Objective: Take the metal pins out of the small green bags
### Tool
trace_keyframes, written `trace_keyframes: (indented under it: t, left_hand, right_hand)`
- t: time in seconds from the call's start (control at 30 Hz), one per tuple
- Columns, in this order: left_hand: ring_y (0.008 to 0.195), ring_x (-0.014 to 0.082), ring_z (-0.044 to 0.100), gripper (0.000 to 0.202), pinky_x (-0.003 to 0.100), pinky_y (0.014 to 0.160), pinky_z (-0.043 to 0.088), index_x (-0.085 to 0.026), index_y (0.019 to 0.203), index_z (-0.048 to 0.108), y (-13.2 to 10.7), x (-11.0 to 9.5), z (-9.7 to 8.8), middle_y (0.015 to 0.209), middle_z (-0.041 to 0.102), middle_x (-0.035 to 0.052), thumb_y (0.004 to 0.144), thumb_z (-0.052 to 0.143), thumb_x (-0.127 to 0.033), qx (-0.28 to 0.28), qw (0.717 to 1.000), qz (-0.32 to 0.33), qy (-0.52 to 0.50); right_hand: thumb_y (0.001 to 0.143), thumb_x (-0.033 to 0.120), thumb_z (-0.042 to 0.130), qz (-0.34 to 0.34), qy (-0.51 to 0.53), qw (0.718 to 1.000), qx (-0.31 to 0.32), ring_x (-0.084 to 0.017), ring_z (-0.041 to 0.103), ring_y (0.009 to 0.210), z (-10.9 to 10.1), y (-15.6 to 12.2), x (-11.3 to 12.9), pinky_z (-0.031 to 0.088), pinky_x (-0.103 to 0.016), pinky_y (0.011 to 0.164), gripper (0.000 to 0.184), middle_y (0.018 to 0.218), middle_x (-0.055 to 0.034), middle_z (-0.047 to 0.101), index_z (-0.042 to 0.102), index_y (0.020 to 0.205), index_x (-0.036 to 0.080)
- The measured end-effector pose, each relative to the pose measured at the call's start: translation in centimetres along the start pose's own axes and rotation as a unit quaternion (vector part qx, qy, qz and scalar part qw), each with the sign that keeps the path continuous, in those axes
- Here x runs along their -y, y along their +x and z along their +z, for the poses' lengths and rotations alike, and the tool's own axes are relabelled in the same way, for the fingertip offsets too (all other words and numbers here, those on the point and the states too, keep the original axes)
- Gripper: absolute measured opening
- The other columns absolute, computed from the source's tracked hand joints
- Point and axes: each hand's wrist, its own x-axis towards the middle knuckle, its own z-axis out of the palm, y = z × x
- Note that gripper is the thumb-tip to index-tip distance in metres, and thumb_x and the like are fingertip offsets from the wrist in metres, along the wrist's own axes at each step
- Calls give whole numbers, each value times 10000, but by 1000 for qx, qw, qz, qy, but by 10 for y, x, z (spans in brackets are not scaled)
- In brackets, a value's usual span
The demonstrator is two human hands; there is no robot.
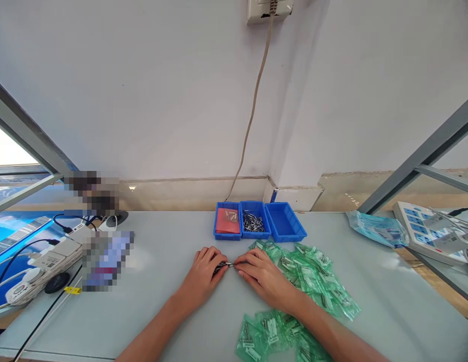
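My left hand (206, 270) rests on the grey table with its fingers curled round a few small dark metal pieces (219, 267), which stick out by the thumb and look like pins. Facing it, my right hand (261, 274) has its fingers drawn together, their tips at the shiny end of a piece (229, 264) between the hands. What lies under those right fingertips is hidden. Beside and beneath my right forearm are many green plastic bags (309, 274) with small metal pieces inside. Behind the hands, a blue bin (255, 234) holds a heap of similar loose metal pieces.
Left of that bin, another blue bin (216, 236) contains a red packet (226, 223); on the right stands an empty blue bin (284, 221). Power strips (55, 259) and cables are at far left. A light blue package (377, 229) and white power strip (426, 234) lie at right.
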Motion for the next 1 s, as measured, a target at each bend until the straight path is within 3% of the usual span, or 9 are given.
trace_keyframes:
  t: [0.37, 0.6, 1.0]
  left_hand:
    - [976, 240, 555, 169, 409, 881, 455, -241, 1086, 644, 0, 0, 0, 1062, 625, 59, 1082, 482, -288, 4, 1000, -3, 0]
    - [989, 238, 558, 144, 408, 896, 444, -242, 1113, 638, -1, 1, 1, 1087, 622, 58, 1071, 501, -255, 4, 1000, -3, 3]
    - [1004, 239, 567, 172, 404, 892, 439, -251, 1128, 658, -1, -2, 0, 1095, 609, 62, 1067, 498, -235, -7, 1000, -3, 20]
  right_hand:
    - [1079, 236, 491, 11, -19, 999, -38, -263, 605, 1033, 3, -1, -8, 515, -480, 942, 269, 1073, -83, 742, 759, 1100, 246]
    - [1051, 237, 559, 34, -50, 998, -34, -279, 585, 1139, 5, -3, -8, 500, -497, 984, 227, 1255, -82, 699, 749, 1169, 277]
    - [1040, 209, 577, 61, -68, 995, -37, -296, 576, 1142, 5, -2, -8, 489, -514, 991, 242, 1259, -90, 716, 710, 1241, 232]
